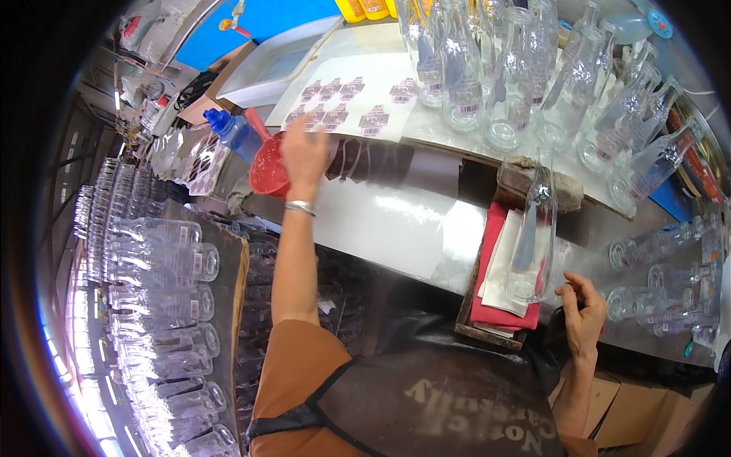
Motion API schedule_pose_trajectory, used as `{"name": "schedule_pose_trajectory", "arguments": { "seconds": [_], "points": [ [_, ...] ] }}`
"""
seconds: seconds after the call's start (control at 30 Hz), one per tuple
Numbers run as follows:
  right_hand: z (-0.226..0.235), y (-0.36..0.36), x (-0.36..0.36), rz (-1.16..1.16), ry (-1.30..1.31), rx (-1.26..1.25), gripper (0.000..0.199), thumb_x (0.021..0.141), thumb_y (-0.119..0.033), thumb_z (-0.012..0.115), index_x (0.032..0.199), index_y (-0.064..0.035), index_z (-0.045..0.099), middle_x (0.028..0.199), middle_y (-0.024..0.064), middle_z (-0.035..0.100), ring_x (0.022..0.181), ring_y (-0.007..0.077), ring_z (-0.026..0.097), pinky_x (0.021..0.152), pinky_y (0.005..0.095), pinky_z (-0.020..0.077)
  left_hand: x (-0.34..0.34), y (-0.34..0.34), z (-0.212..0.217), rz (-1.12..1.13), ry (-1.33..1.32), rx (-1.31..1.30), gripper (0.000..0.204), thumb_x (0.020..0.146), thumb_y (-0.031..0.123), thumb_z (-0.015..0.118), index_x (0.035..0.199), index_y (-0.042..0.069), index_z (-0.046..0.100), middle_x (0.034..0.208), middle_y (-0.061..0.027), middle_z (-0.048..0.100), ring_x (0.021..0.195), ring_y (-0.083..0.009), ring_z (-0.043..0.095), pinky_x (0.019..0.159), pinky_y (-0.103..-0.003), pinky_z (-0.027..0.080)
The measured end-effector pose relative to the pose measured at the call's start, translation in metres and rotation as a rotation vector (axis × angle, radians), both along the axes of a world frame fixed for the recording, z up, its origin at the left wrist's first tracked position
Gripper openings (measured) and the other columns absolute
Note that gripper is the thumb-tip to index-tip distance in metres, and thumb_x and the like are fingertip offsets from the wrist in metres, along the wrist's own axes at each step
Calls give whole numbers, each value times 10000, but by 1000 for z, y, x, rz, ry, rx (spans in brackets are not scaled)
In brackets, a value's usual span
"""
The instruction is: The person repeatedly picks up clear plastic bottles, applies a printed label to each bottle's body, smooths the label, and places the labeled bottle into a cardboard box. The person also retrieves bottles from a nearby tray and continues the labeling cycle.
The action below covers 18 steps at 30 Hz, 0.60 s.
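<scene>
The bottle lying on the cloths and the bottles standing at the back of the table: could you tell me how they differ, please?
The bottle on the cloths lies on its side, neck pointing away; the standing bottles are upright. It rests alone on folded red and white cloths near the right hand; they crowd together on the white sheet. They show labels; I see none on it. All are clear glass.

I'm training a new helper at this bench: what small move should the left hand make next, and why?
Probably pinch one label and peel it off. The left hand already rests on the sheet of labels, while a clear glass bottle lies on the folded cloths by the right hand, its side apparently bare.
</scene>
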State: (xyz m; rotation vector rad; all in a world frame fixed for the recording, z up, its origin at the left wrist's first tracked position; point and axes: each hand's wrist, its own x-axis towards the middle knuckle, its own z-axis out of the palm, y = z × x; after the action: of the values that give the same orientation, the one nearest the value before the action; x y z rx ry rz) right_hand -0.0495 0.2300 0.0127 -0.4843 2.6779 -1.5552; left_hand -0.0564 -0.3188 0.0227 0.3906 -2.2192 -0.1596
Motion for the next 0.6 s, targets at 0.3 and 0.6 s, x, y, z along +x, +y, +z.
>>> {"name": "schedule_pose_trajectory", "arguments": {
  "seconds": [0.3, 0.6],
  "points": [
    [3, 4, 9, 62, 21, 34, 247, 867, -109, 704, 1097, -21, 693, 808, 61, 680, 598, 117, 513, 572, 270, 435, -15, 66, -17, -170, -136, -234, 283, 843, 110, 684, 1124, 84, 677, 1156, -46, 674, 1114, -257, 585, 1065, -455, 361],
    [6, -8, 19, 229, -7, 50, 705, 765, -67, 781, 1411, -20, 503, 1131, 92, 669, 592, 93, 465, 539, 252, 411, -11, 65, -6, -192, -114, -90, 75, 855, 118, 713, 912, 72, 699, 987, -32, 720, 927, -238, 636, 881, -363, 472]
  ]
}}
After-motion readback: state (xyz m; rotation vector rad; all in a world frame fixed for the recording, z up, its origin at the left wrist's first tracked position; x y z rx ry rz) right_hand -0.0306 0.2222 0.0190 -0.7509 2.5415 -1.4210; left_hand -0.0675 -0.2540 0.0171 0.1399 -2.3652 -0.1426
